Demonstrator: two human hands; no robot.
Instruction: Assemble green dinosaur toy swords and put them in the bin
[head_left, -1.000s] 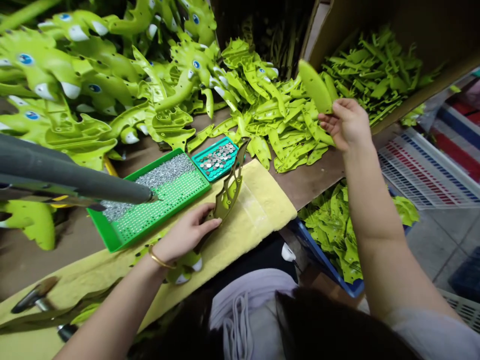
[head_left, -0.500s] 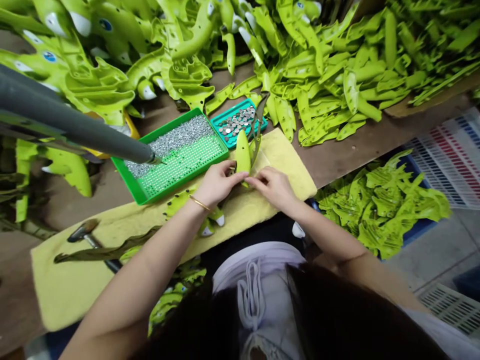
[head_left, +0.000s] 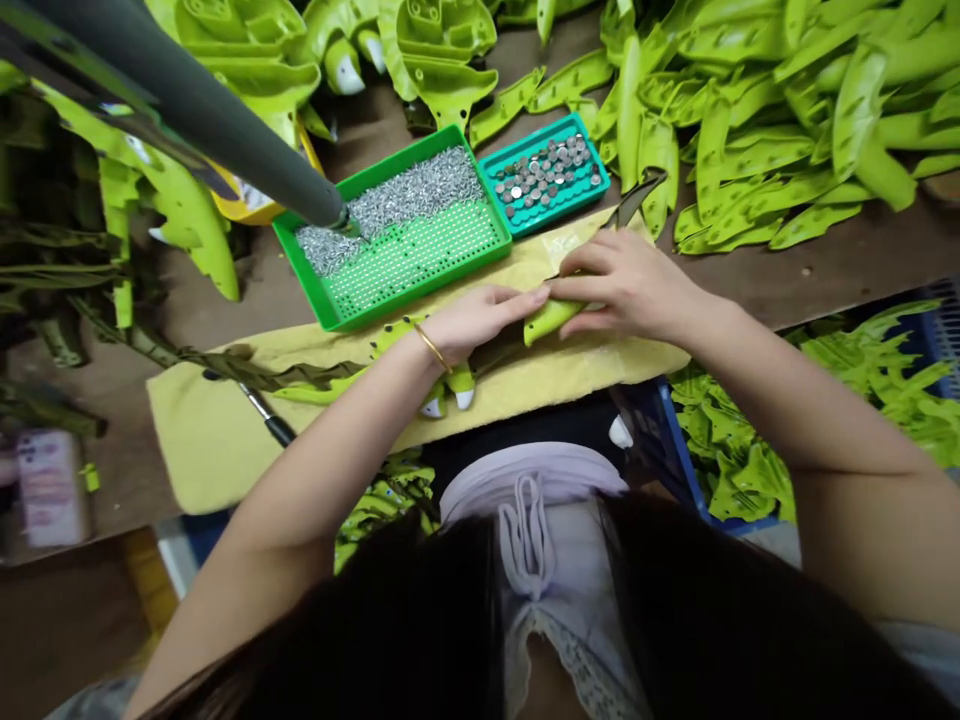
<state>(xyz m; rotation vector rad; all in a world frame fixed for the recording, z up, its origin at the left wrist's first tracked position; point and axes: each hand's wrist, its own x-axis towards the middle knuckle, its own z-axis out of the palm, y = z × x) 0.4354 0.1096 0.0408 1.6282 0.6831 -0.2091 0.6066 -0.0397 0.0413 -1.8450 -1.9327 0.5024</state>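
Note:
Over the yellow cloth [head_left: 196,440], a curved lime-green plastic piece [head_left: 546,322] lies on its side between my hands. My right hand [head_left: 634,285] grips it from above, fingers bent round its far side. At its near end, the pinched fingertips of my left hand [head_left: 480,318] hold its edge; just what they press is hidden. A dark olive strip [head_left: 636,198] sticks out beyond my right hand. Under my left wrist is a spiked green toy part [head_left: 397,335] with white claws, and another long olive strip [head_left: 300,377] trails leftward.
A green tray [head_left: 420,310] of small metal screws and a teal tray [head_left: 546,215] of silver discs stand ahead. A grey pole-like tool [head_left: 247,135] slants over the screws. A hammer [head_left: 262,408] lies left. Green piles [head_left: 787,130] and a blue crate [head_left: 679,440] flank the right.
The green piece has tipped from upright to lying flat, and my right hand now wraps over it. The view has shifted, bringing the trays closer.

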